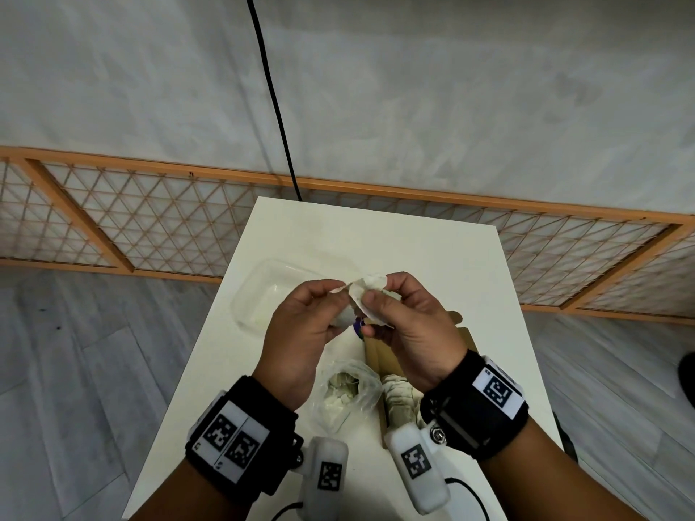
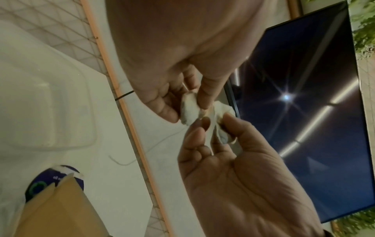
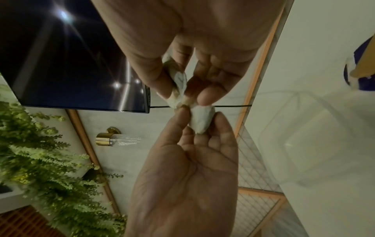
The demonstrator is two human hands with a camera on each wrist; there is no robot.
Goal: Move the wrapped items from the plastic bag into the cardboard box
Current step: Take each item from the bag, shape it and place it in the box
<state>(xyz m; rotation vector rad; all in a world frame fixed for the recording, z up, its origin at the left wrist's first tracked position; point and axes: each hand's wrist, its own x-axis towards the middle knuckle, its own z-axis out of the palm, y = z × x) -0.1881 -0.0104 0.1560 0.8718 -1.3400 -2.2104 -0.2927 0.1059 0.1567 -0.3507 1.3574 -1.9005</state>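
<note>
Both hands are raised above the white table [image 1: 432, 257] and hold one white paper-wrapped item [image 1: 370, 285] between them. My left hand [image 1: 336, 293] pinches its left end and my right hand [image 1: 380, 295] pinches its right end. In the left wrist view the wrapped item [image 2: 189, 110] shows as two crumpled lumps joined by paper. Below the hands lies the clear plastic bag [image 1: 348, 389] with pale wrapped items inside. Right of it is the cardboard box [image 1: 378, 355], holding a wrapped item [image 1: 400, 398]; my right wrist hides part of the box.
A clear plastic container [image 1: 259, 291] stands on the table's left side. A blue-purple round object [image 1: 359, 327] lies by the box's far end. A black cable [image 1: 274, 99] runs down the wall behind an orange lattice fence [image 1: 150, 220]. A dark screen [image 2: 304, 112] hangs on the wall.
</note>
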